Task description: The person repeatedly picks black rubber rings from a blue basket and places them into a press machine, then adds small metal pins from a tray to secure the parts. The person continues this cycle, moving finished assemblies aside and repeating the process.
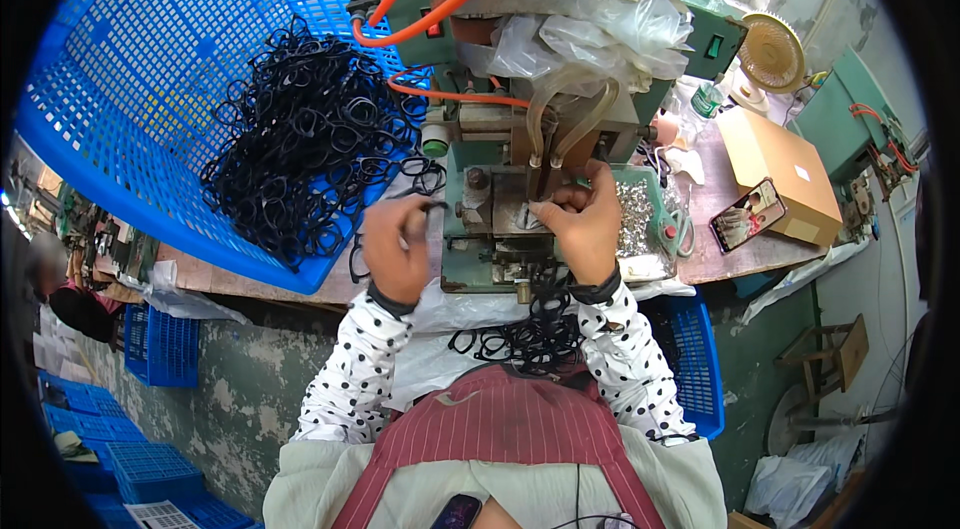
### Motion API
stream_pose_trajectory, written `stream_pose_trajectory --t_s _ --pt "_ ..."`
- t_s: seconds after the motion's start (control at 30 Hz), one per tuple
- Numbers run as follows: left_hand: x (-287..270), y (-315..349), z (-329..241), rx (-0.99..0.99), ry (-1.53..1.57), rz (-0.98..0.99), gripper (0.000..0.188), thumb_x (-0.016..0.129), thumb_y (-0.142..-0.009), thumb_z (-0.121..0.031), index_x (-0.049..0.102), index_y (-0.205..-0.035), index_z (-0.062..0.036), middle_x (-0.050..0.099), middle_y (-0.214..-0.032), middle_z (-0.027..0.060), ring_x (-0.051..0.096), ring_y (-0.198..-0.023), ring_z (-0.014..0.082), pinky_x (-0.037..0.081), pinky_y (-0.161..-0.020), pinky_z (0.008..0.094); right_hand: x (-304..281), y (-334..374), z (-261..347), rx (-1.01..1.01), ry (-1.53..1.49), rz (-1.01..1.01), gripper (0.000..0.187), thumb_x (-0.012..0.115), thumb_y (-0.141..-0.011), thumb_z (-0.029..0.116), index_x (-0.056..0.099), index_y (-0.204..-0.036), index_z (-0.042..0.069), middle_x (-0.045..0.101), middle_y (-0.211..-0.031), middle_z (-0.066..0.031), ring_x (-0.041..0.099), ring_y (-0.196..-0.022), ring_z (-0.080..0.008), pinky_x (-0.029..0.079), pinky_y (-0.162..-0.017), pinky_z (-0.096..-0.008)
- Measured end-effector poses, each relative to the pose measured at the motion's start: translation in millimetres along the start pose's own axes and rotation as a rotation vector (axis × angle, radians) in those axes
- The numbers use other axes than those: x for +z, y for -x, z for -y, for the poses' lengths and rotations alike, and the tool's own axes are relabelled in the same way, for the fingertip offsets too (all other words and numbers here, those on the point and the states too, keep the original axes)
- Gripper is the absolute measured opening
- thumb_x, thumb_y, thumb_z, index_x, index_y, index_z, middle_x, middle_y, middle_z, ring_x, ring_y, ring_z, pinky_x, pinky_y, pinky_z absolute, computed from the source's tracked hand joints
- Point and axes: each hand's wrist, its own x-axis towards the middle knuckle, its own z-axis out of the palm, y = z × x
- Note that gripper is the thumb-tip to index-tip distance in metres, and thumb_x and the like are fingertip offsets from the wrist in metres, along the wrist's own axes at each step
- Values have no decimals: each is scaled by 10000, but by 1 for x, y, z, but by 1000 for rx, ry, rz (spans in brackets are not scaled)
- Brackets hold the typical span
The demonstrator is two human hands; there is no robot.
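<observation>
Nearest us, below the green press machine [520,179], a small heap of black loops [530,334] lies in our lap on clear plastic sheet [430,349], just above our striped apron [510,429]. Left of the machine, a big blue mesh crate [150,69] tilts on the bench and holds a large tangle of black elastic bands [300,149], some spilling over its lower edge toward the machine. Right of the machine, a shallow metal tray [640,219] holds small silvery metal clips, with green-handled scissors [675,229] at its edge. Our left hand [395,249] sits just left of the machine base, fingers curled together and pinching one black band [425,209]. Our right hand [580,224] rests on the machine's work plate, fingertips pressed together at the die; we cannot tell what they hold. Further right lie a cardboard box [775,169] and a phone [745,214].
</observation>
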Motion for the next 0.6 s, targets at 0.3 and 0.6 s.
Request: stream_pose_trajectory --t_s 0.3,0.6 --pt "44 4 -56 530 360 416 432 653 -783 -56 588 -1209 -28 612 -1192 145 624 -1025 294 516 -929 444 -61 -23 -41 -241 633 -263 434 755 -722 78 564 -1111 78 701 -835 -84 650 -753 -219 495 -676 -354" --pt "47 9 -49 495 438 473 456 688 -801 -73 570 -1240 -37 605 -1235 160 615 -1082 291 488 -950 453 -119 -10 -98 -252 1255 -148 254 786 -689 210 706 -920 143 634 -1085 -76 504 -1094 -307 378 -906 -488"
